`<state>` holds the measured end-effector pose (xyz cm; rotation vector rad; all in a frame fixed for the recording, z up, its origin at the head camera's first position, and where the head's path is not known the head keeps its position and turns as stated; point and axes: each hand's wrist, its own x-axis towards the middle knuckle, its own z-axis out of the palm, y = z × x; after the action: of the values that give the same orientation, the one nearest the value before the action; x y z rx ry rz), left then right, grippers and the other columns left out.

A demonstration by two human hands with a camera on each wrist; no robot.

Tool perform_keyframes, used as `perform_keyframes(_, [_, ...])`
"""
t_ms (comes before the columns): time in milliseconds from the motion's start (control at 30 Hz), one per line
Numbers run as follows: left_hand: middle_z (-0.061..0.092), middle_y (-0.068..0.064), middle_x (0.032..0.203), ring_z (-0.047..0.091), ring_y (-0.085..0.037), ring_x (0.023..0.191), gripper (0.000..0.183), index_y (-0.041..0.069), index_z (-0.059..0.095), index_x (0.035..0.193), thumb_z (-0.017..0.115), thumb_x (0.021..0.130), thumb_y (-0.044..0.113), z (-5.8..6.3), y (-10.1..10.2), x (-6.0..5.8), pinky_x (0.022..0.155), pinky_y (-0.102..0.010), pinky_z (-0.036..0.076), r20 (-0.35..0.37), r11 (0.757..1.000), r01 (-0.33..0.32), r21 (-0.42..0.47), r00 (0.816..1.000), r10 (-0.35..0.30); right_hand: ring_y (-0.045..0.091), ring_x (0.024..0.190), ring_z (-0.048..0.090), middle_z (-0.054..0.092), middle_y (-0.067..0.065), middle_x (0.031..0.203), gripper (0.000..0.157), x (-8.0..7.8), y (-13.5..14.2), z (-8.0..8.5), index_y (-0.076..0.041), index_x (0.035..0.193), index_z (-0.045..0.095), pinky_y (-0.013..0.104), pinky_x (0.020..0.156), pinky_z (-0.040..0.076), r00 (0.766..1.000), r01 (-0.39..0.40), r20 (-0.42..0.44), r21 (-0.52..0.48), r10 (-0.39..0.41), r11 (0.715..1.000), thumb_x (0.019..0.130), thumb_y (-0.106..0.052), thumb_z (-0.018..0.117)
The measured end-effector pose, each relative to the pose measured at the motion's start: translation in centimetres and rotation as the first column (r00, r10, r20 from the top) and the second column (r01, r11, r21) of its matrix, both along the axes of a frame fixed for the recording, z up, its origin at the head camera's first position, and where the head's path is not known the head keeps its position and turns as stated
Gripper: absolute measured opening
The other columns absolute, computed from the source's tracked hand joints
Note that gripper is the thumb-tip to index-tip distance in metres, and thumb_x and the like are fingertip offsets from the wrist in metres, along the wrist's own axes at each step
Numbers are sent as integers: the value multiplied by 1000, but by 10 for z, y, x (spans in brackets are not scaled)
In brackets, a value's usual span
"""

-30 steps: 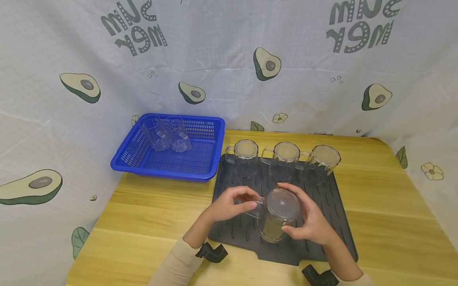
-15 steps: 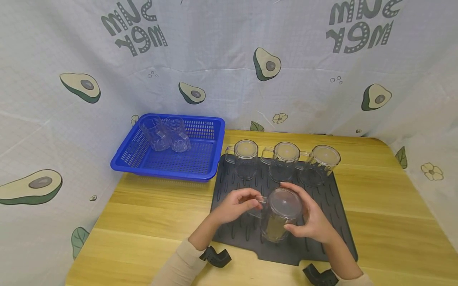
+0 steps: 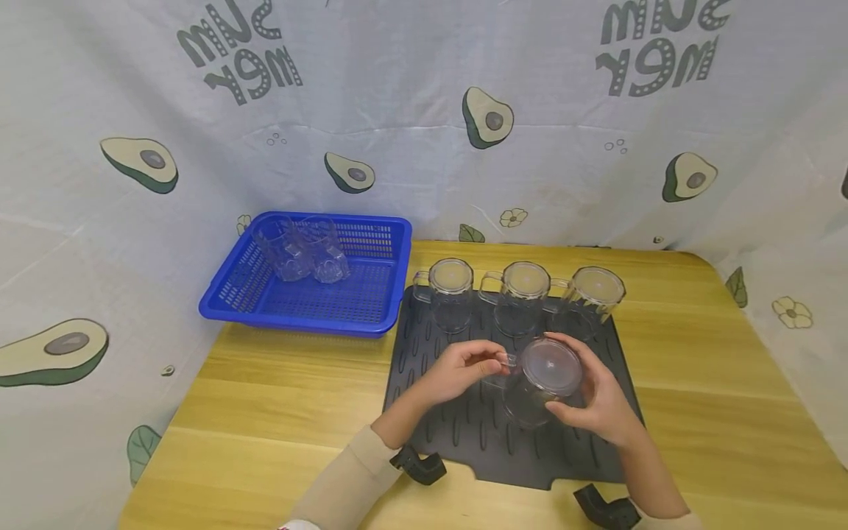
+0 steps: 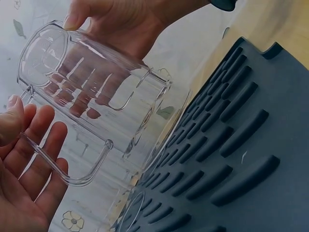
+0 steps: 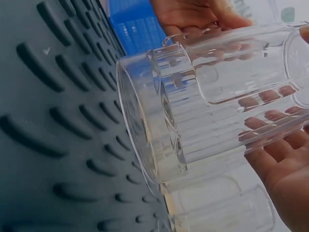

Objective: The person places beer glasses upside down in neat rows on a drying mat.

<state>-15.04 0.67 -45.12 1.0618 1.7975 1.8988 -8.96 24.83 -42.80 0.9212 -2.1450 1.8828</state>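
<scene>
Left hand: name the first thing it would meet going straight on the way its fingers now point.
Most likely the body of the clear cylindrical glass mug whose handle the left hand pinches; the right hand, gripping the far side, lies beyond. The remaining gap is hard to judge.

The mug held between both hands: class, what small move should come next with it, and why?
Probably lower the mug gently, rim down, onto the dark mat: it is upside down with its rim close to the mat, the left hand pinches its handle, the right hand grips its body, and the three mugs at the mat's far edge stand upside down too.
</scene>
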Motion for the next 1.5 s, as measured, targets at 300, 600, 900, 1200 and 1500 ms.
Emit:
perform_keyframes(300, [62, -29, 109, 63, -8, 100, 22, -12, 56, 118, 49, 100, -1, 0, 28, -20, 92, -29, 50, 17, 994, 84, -73, 996, -83, 14, 114, 54, 51, 8, 134, 90, -3, 21, -6, 16, 140, 32, 17, 89, 46, 999, 48, -23, -56, -49, 997, 58, 31, 66])
perform_keyframes(600, [62, -25, 116, 61, -2, 102, 23, -8, 57, 120, 48, 102, 3, 1, 57, -41, 92, -22, 48, 6, 975, 153, -161, 988, -154, 12, 111, 54, 53, 6, 130, 89, -4, 41, -2, 16, 139, 35, 14, 89, 44, 989, 148, 13, -40, -148, 988, 57, 34, 63])
perform_keyframes(900, [64, -15, 118, 59, -2, 103, 26, -2, 59, 123, 50, 103, 13, 1, 78, -55, 89, -18, 47, -47, 954, 127, -271, 988, -145, 2, 109, 52, 48, -9, 130, 88, -5, 58, 6, 10, 142, 34, 9, 88, 40, 956, 285, 10, 209, -293, 936, 64, 29, 67])
perform_keyframes(1200, [63, -5, 115, 58, -1, 101, 27, 3, 60, 124, 50, 103, 17, 7, 89, -57, 86, -15, 45, -103, 932, 71, -357, 988, -114, 0, 111, 51, 46, -11, 133, 88, -10, 71, 4, 8, 144, 32, 9, 88, 39, 958, 275, 14, 234, -286, 933, 65, 30, 65])
perform_keyframes(1500, [63, -8, 119, 59, -4, 103, 28, 4, 59, 126, 49, 103, 17, 3, 94, -59, 87, -16, 46, -88, 932, 65, -357, 991, -102, -2, 109, 50, 43, -11, 131, 89, -10, 75, 5, 5, 147, 29, 7, 86, 39, 952, 283, 34, 275, -303, 919, 70, 27, 65])
